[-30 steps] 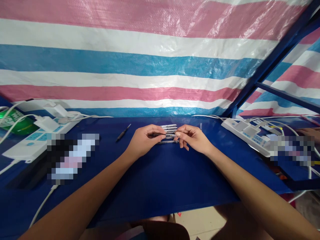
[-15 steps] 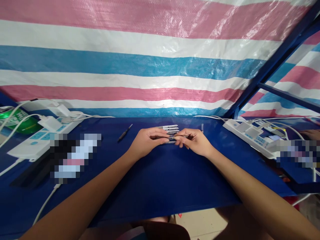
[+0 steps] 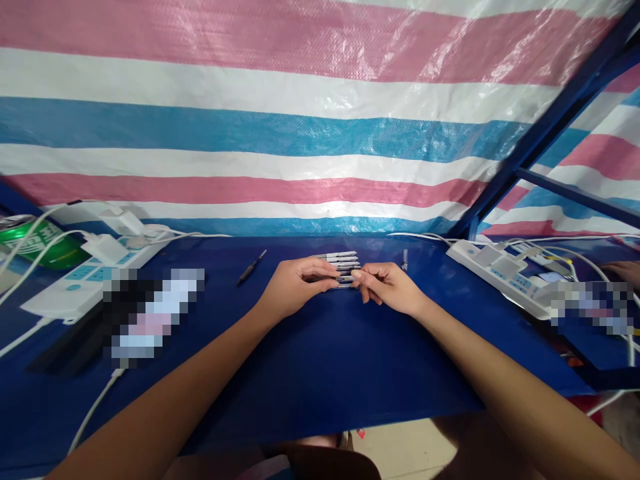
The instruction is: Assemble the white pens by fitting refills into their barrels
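Several slim silver-white pen-like sticks (image 3: 340, 260) lie side by side on the blue table (image 3: 320, 360) at its middle, far side. My left hand (image 3: 293, 287) rests just left of them, fingers curled, thumb and fingers pinching the near end of one stick. From the right, my right hand (image 3: 387, 285) meets it, fingers bent, its fingertips pinching the same stick's other end. The two hands nearly touch over the nearest sticks, which they partly hide.
A small dark screwdriver (image 3: 250, 267) lies left of the sticks and a short grey piece (image 3: 405, 259) to the right. White power strips with plugs and cables sit at left (image 3: 75, 283) and right (image 3: 495, 273). A green can (image 3: 35, 241) stands far left. Another person's hand (image 3: 625, 270) shows at the right edge.
My right hand has shifted slightly left and closer to the left hand. The sticks stay in place.
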A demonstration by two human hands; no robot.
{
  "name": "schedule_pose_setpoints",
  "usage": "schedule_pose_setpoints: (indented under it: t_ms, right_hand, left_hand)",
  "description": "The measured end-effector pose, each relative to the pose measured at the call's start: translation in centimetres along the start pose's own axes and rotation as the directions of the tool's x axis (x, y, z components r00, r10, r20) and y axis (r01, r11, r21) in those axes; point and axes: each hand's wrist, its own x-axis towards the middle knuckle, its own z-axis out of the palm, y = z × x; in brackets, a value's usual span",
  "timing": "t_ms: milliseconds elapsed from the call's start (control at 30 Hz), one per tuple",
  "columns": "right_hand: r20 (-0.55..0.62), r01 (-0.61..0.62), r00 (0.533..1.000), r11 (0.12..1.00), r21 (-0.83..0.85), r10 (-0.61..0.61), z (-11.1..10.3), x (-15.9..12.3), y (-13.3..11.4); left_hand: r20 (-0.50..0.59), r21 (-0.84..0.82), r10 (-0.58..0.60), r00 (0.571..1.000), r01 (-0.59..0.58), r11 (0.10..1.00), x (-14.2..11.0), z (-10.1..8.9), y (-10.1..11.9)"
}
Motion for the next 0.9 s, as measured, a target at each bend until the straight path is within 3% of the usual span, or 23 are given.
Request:
schedule_pose_setpoints:
  t_ms: [200,400,567,767,900]
  right_hand:
    - [-0.047,0.064,0.997,0.997,0.031,-0.062,0.14,0.19,-0.02]
    - [0.007,0.017,1.0,0.999,-0.045,-0.016,0.16,-0.01,-0.04]
    - [-0.085,0.074,0.994,0.997,-0.013,-0.075,0.24,0.1,-0.12]
    - [-0.024,0.057,0.998,0.991,-0.118,-0.06,0.05,-0.12,-0.32]
    - [-0.051,0.1,0.993,0.992,-0.083,-0.104,0.21,-0.04,-0.21]
  left_hand:
    - [-0.007,-0.034,-0.013,1.0,0.013,0.999,0.02,-0.03,-0.1]
    - [-0.01,-0.001,0.017,1.0,-0.017,1.0,-0.05,0.02,-0.03]
    - [-0.01,-0.026,-0.001,1.0,0.001,1.0,0.03,-0.11,-0.09]
    - [-0.018,-0.023,-0.019,1.0,0.019,1.0,0.04,0.01,-0.22]
    - [-0.016,-0.044,-0.028,0.999,0.027,0.999,0.05,0.05,-0.24]
